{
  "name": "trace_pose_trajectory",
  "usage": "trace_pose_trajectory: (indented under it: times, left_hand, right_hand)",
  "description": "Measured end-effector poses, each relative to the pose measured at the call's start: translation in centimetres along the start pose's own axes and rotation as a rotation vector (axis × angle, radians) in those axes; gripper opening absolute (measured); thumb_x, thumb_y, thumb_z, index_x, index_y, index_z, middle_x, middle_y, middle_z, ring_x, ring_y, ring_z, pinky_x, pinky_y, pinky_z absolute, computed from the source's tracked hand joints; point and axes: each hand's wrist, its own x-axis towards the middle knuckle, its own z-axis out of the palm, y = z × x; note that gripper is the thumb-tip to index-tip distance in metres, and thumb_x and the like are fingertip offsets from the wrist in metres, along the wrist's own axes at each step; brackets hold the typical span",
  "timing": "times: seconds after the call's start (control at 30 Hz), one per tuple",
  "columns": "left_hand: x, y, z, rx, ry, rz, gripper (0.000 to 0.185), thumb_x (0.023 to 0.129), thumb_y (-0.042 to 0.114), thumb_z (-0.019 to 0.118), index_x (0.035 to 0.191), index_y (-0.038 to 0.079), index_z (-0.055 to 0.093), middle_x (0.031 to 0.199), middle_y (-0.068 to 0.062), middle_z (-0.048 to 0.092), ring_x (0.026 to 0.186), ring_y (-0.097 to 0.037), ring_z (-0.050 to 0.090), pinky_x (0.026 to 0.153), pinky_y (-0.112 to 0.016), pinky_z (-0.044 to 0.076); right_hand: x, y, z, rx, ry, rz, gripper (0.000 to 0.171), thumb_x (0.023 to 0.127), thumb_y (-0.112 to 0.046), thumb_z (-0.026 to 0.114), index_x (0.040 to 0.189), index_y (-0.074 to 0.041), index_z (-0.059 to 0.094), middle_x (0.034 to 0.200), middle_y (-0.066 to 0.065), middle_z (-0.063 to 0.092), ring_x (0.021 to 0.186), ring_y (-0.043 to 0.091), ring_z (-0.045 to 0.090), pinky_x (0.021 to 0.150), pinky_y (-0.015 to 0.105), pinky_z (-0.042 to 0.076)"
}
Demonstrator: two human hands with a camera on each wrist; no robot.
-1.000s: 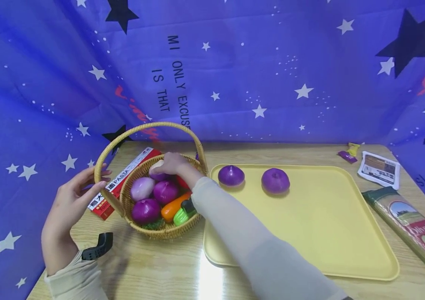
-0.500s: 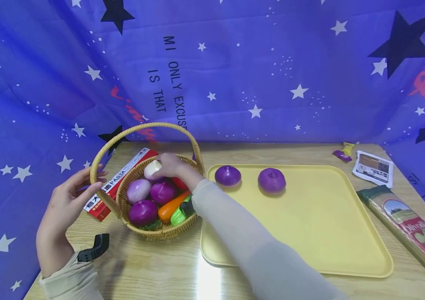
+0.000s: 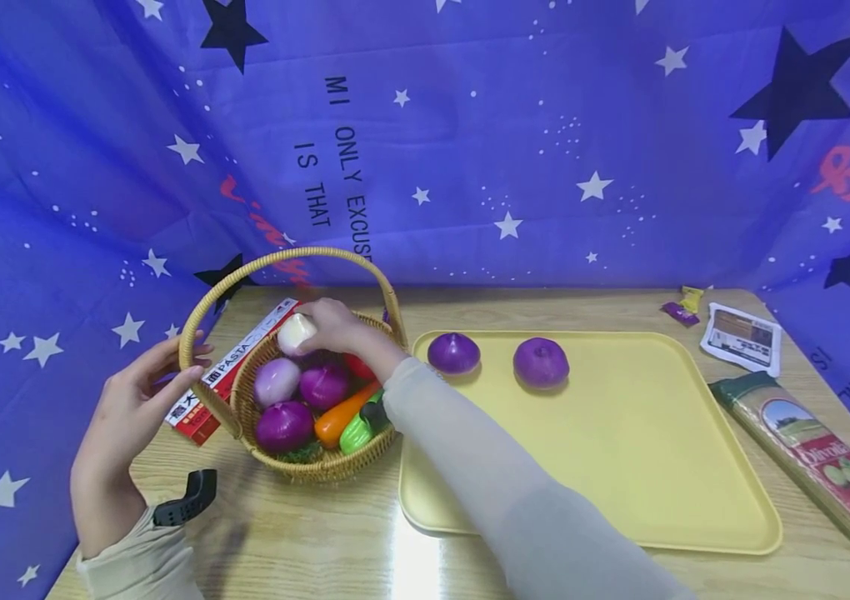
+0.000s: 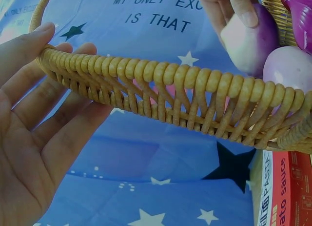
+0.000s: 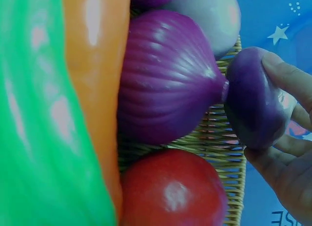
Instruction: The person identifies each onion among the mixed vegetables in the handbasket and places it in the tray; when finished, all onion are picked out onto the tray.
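Your right hand pinches an onion half above the basket's far rim, while your left hand, fingers straight, steadies the handle. Inside lie onions, a carrot and a tomato. The tray beside it (two onion halves only) has open room. The box reads "PASTA".

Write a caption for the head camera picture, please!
Right hand lifts an onion half from the basket; left hand steadies the handle.
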Motion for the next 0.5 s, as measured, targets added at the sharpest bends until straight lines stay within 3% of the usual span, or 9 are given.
trace_pose_trajectory:
  times: [0.5]
  left_hand:
    - [-0.1, 0.5, 0.1, -0.037, -0.007, 0.004, 0.035, 0.093, 0.007, 0.057, 0.128, 0.006, 0.056, 0.106, 0.031, 0.060, 0.098, 0.016, 0.059, 0.085, 0.000, 0.045]
  right_hand:
    - [-2.6, 0.1, -2.9, 0.070, -0.008, -0.018, 0.071, 0.078, -0.035, 0.076, 0.140, -0.019, 0.046, 0.139, 0.002, 0.052, 0.126, 0.018, 0.048, 0.103, 0.027, 0.043]
